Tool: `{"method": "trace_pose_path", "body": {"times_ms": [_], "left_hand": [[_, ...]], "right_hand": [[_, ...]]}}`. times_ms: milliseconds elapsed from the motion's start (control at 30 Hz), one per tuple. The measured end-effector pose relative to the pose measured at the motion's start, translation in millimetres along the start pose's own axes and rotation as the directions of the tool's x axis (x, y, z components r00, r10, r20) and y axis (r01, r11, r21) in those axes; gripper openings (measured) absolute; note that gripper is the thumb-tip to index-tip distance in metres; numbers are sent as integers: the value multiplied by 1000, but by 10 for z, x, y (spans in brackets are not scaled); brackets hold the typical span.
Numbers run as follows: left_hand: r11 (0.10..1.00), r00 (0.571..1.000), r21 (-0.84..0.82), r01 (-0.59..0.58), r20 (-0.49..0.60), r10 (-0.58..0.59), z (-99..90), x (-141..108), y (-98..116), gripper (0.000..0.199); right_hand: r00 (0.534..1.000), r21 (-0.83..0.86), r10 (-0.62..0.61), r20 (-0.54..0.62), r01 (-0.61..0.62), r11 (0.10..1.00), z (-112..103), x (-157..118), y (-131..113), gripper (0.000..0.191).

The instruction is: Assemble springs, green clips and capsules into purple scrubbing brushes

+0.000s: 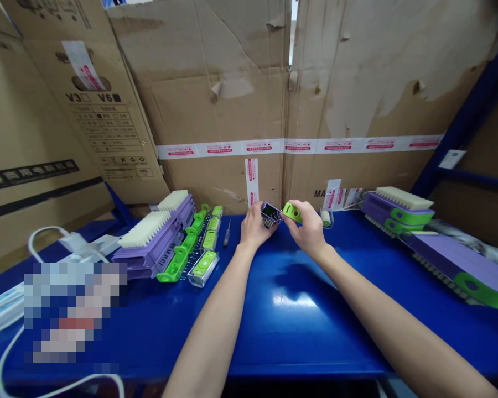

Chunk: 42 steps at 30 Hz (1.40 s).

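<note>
My left hand (252, 228) is closed around a purple brush body (269, 212), whose open, dark end faces up toward me. Between the fingers of my right hand (309, 228) is a lime-green end cap (292, 212) with holes in it. The cap is right beside the open end; whether the two touch I cannot tell. To the left of my left hand lies a small screwdriver (227, 233). Beyond it stand clear-cased green parts (204, 267) in a row, and next to them a line of green brackets (178, 262).
Purple brush bodies with cream bristles (149, 228) are stacked at the left. More purple brushes with green ends (460, 265) lie at the right. A power strip (95, 247) with white cables is at the far left. Cardboard (224, 110) walls the back of the blue table (274, 342).
</note>
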<state>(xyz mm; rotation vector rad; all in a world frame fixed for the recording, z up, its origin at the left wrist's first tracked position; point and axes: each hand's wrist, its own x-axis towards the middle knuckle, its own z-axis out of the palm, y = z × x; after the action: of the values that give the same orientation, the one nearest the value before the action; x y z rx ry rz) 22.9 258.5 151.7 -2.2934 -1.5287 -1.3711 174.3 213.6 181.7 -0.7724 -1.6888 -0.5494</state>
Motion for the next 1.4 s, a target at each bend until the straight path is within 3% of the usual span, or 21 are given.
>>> {"method": "trace_pose_path", "body": {"times_ms": [200,367,567,733,933,1133,1400], "left_hand": [[999,999,37,7,42,-8,-11,-5,41,71],[997,997,30,71,18,-72,-31,-3,31,78],[999,999,27,26,26,-26,-56,-11,23,78],[999,996,25,34,79,-36,-77,-14,30,76],[997,996,-15,72,44,-71,-69,-17,22,67],[999,997,22,28,69,-30,-66,-23,43,73],[998,996,55,34,86,-39,-61,-14,51,70]], "right_hand": [[996,1,-31,-83,31,1000,-95,77,-78,28],[997,-48,6,-74,-9,999,-115,88,-50,28],[995,37,-31,93,28,999,-11,-12,9,30],[960,60,-64,271,50,997,47,-58,-39,27],[936,51,-115,332,104,993,34,-23,-124,30],[961,-160,23,276,22,987,22,-4,-143,20],[941,-283,110,321,-16,959,90,-73,-95,23]]}}
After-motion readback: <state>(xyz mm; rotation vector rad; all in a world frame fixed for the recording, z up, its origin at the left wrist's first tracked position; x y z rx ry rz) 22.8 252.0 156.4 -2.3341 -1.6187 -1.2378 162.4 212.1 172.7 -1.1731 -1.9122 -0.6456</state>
